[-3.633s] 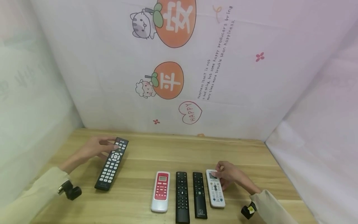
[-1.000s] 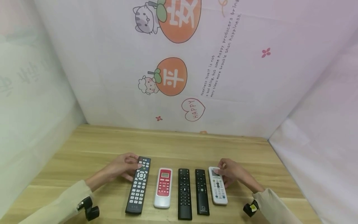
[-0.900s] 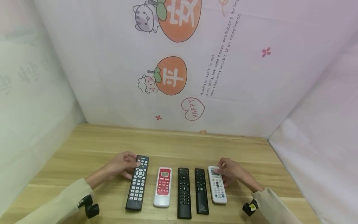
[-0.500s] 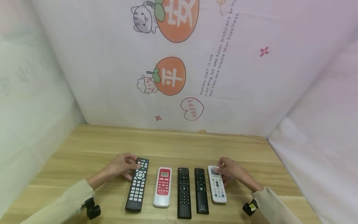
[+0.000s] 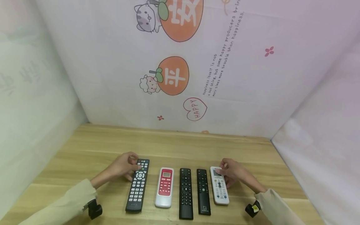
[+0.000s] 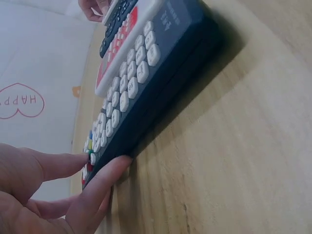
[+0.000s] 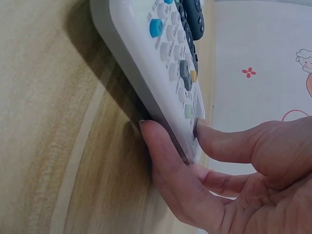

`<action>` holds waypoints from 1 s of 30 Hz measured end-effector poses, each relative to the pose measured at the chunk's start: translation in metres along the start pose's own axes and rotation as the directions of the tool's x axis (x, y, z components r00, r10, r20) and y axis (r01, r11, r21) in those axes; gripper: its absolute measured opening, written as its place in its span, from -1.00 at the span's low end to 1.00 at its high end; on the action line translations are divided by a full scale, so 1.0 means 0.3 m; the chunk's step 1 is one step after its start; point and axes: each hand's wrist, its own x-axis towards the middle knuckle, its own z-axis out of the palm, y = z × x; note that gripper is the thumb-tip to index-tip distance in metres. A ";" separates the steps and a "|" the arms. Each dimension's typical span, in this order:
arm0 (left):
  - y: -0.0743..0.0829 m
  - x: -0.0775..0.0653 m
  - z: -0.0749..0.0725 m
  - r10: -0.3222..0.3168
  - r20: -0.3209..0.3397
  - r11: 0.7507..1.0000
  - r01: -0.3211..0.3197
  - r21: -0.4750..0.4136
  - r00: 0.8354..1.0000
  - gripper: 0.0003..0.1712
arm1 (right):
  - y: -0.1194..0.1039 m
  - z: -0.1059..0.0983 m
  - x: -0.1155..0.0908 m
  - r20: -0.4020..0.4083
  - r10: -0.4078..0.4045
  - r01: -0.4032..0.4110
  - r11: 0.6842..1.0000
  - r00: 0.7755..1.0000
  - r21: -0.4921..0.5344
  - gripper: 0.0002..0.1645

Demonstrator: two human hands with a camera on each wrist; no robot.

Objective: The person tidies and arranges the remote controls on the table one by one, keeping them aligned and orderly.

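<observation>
My left hand (image 5: 123, 165) pinches the far end of a large black remote control with white buttons (image 5: 137, 187), the leftmost of a row on the table. In the left wrist view its thumb (image 6: 61, 165) lies on the button face while other fingers meet the side edge. At the row's right end, my right hand (image 5: 232, 172) pinches the top of a white remote control (image 5: 220, 189). The right wrist view has the thumb (image 7: 229, 144) on its face and a finger against its side. Between them lie a red-and-white remote (image 5: 164, 189) and two black remotes, one longer (image 5: 186, 195), one slimmer (image 5: 203, 193).
The wooden tabletop (image 5: 168, 143) ends at a white printed cloth (image 5: 239, 78) at the back. Similar white cloth stands at left and right. A small black camera (image 5: 94, 209) sits on the left wrist, another (image 5: 252, 208) on the right.
Since the earliest frame, my left hand has brought the large black remote rightward and nearer, into line beside the red-and-white one. My right hand stays on the white remote. Over the last second little has changed.
</observation>
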 end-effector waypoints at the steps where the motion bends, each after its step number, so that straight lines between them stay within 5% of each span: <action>1: 0.000 -0.002 0.000 -0.004 0.001 1.000 0.004 0.001 1.000 -0.37 | -0.001 -0.001 0.000 0.001 0.002 -0.002 1.000 1.000 0.001 -0.84; 17: 0.015 -0.008 -0.028 0.036 0.017 0.989 -0.038 0.145 0.999 -0.42 | -0.005 -0.017 0.002 0.013 -0.010 0.011 0.998 1.000 -0.062 -0.81; 22: 0.025 0.000 -0.054 0.098 0.013 0.953 -0.098 0.288 0.995 -0.46 | -0.009 -0.027 0.008 0.011 -0.026 0.026 0.996 1.000 -0.085 -0.83; 30: 0.032 0.033 -0.101 0.261 0.031 0.865 -0.247 0.437 0.965 -0.39 | -0.029 -0.067 0.026 -0.115 -0.218 0.185 0.952 0.969 -0.243 -0.85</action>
